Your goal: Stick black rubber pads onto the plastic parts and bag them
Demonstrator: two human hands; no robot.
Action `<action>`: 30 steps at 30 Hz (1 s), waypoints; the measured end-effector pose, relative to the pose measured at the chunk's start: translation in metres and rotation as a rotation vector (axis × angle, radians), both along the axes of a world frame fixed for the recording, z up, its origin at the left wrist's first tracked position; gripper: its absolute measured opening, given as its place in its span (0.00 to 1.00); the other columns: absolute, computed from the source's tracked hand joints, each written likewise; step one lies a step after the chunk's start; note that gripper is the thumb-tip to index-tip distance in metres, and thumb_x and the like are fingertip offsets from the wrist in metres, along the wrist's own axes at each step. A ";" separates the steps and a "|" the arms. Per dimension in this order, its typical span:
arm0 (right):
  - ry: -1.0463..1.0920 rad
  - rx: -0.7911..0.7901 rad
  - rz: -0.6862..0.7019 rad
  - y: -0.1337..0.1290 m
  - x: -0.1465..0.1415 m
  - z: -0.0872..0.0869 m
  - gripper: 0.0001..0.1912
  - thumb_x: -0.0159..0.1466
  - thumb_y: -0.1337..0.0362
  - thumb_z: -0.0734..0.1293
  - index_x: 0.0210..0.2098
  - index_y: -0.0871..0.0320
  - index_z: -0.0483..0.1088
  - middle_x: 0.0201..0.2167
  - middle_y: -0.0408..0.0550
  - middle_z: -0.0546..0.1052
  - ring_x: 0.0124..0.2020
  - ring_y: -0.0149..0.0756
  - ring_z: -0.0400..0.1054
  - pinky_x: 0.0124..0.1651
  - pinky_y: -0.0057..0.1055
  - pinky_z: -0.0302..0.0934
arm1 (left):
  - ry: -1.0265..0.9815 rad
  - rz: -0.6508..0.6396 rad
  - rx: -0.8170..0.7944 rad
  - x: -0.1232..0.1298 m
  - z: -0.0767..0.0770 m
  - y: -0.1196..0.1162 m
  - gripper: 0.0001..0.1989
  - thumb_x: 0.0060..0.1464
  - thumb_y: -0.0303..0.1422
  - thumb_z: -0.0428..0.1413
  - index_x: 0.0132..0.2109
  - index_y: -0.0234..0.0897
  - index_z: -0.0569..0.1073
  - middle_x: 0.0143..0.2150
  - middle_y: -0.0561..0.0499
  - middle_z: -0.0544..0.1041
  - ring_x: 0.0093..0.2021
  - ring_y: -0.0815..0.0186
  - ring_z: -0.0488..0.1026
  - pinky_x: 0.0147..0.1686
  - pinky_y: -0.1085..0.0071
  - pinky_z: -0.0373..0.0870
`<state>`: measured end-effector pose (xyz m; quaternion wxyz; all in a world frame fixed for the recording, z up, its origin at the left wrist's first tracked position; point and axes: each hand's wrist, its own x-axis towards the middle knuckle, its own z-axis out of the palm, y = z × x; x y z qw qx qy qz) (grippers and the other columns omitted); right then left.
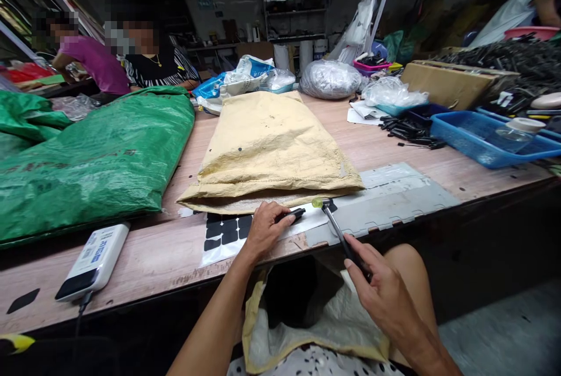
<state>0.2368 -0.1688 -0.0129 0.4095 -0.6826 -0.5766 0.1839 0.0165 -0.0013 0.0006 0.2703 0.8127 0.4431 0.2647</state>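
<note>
My left hand rests near the table's front edge, fingers closed on a small black elongated part. My right hand is wrapped round the dark handle of a small hammer. Its metal shaft points up and left, and its yellow-green head is just right of the black part; whether they touch I cannot tell. Under my left hand lies a white sheet with black rounded patches. Just behind both hands is the open mouth of a cream woven sack lying flat.
On the left are a green sack and a white power bank with a cable. A grey plate lines the front edge. Blue trays and black parts stand at right. An open sack sits on my lap. Two people sit opposite.
</note>
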 end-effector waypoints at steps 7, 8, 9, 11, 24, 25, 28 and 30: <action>-0.164 -0.054 -0.043 0.001 0.005 -0.006 0.24 0.70 0.61 0.59 0.63 0.56 0.68 0.49 0.51 0.78 0.28 0.32 0.71 0.35 0.30 0.70 | 0.053 -0.006 0.013 -0.002 -0.004 0.003 0.21 0.70 0.41 0.45 0.29 0.39 0.70 0.34 0.51 0.73 0.40 0.61 0.65 0.42 0.64 0.60; -0.170 -0.053 -0.040 0.001 0.004 -0.005 0.24 0.70 0.61 0.58 0.64 0.56 0.68 0.49 0.51 0.77 0.31 0.33 0.72 0.37 0.30 0.70 | 0.060 -0.006 0.019 -0.002 -0.004 0.003 0.21 0.70 0.40 0.45 0.29 0.39 0.69 0.33 0.51 0.72 0.40 0.61 0.65 0.42 0.64 0.60; -0.178 -0.054 -0.037 0.001 0.004 -0.005 0.24 0.70 0.61 0.58 0.64 0.56 0.68 0.51 0.52 0.77 0.35 0.34 0.74 0.39 0.30 0.71 | 0.065 -0.005 0.023 -0.002 -0.005 0.003 0.21 0.70 0.40 0.44 0.29 0.39 0.68 0.33 0.51 0.72 0.39 0.61 0.65 0.42 0.64 0.60; -0.200 -0.062 -0.034 0.001 0.003 -0.004 0.24 0.71 0.61 0.57 0.64 0.56 0.67 0.54 0.52 0.77 0.43 0.38 0.75 0.44 0.32 0.71 | 0.069 -0.006 0.025 -0.001 -0.005 0.003 0.21 0.70 0.40 0.44 0.29 0.39 0.67 0.33 0.51 0.71 0.39 0.61 0.65 0.42 0.64 0.60; -0.409 -0.108 -0.088 0.002 -0.005 -0.006 0.26 0.70 0.65 0.57 0.66 0.57 0.65 0.53 0.53 0.79 0.48 0.45 0.78 0.45 0.36 0.73 | 0.049 -0.033 0.015 -0.001 0.004 -0.004 0.23 0.70 0.41 0.42 0.31 0.38 0.73 0.33 0.49 0.73 0.40 0.60 0.66 0.44 0.63 0.60; -0.414 -0.115 -0.091 0.001 -0.006 -0.005 0.26 0.70 0.65 0.57 0.66 0.56 0.65 0.52 0.52 0.80 0.47 0.44 0.78 0.43 0.35 0.73 | 0.029 -0.045 0.011 -0.001 0.008 -0.011 0.23 0.70 0.41 0.43 0.31 0.38 0.72 0.33 0.49 0.72 0.39 0.61 0.66 0.44 0.63 0.60; -0.405 -0.126 -0.094 0.001 -0.005 -0.005 0.26 0.70 0.64 0.58 0.66 0.54 0.65 0.51 0.49 0.81 0.44 0.43 0.79 0.40 0.34 0.73 | -0.048 -0.145 -0.104 -0.001 0.020 -0.045 0.20 0.71 0.42 0.43 0.35 0.38 0.71 0.34 0.51 0.73 0.37 0.64 0.69 0.40 0.67 0.62; -0.394 -0.132 -0.094 0.000 -0.004 -0.005 0.26 0.69 0.64 0.58 0.66 0.53 0.65 0.51 0.48 0.81 0.43 0.43 0.79 0.39 0.34 0.72 | -0.040 -0.247 -0.212 -0.001 0.025 -0.074 0.17 0.71 0.43 0.44 0.40 0.40 0.73 0.35 0.52 0.75 0.36 0.65 0.71 0.38 0.69 0.63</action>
